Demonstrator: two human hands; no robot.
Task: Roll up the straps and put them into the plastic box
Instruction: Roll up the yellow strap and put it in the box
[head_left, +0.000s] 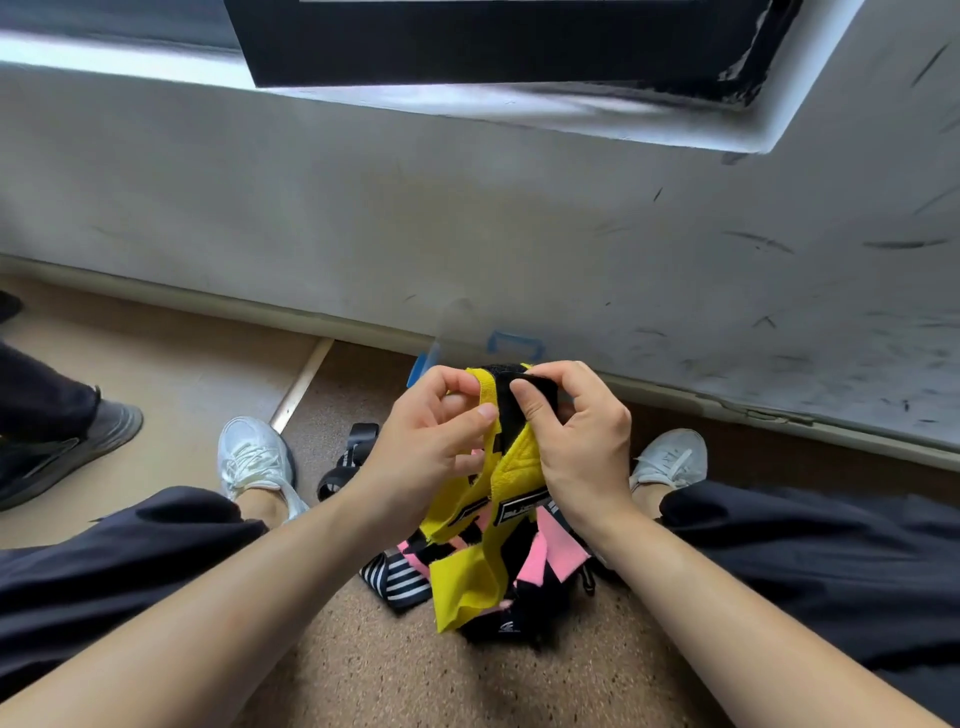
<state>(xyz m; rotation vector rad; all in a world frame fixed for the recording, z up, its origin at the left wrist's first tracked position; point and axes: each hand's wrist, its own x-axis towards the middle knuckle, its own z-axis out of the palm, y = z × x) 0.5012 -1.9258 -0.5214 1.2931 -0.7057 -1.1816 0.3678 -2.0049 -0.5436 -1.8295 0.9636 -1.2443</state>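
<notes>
Nearest the lens: two bare forearms enter from the lower corners, flanked by knees in dark, smooth trousers (130, 566).

Wall (467, 208): white, matte, scuffed with dark streaks; fills the upper half of the frame.

Floor (395, 670): speckled brown, cork-like grain; a paler smooth panel at left.

Strap pile (524, 577): lower centre, on the floor between the feet. Tangled flat bands: yellow, pink (558, 551), black, and one black-and-white striped strap (395, 577).

Plastic box (457, 327): clear, with blue latches; at centre, against the wall's base, mostly hidden behind the hands.

White sneakers: mesh, laced; one left of centre (254, 457), one right of centre (670, 457). Another person's grey shoe (67, 447) at the left edge.

Yellow strap (517, 462): held up at centre, above the pile. Soft, woven-looking face, black section at the top, black label with white lettering (unreadable). Its tail hangs down into the pile.

Left hand (434, 436): grip narrow, thumb and forefinger pinching the strap's yellow edge.

Right hand (579, 441): grip narrow, thumb and fingers pinching the black top end.
</notes>
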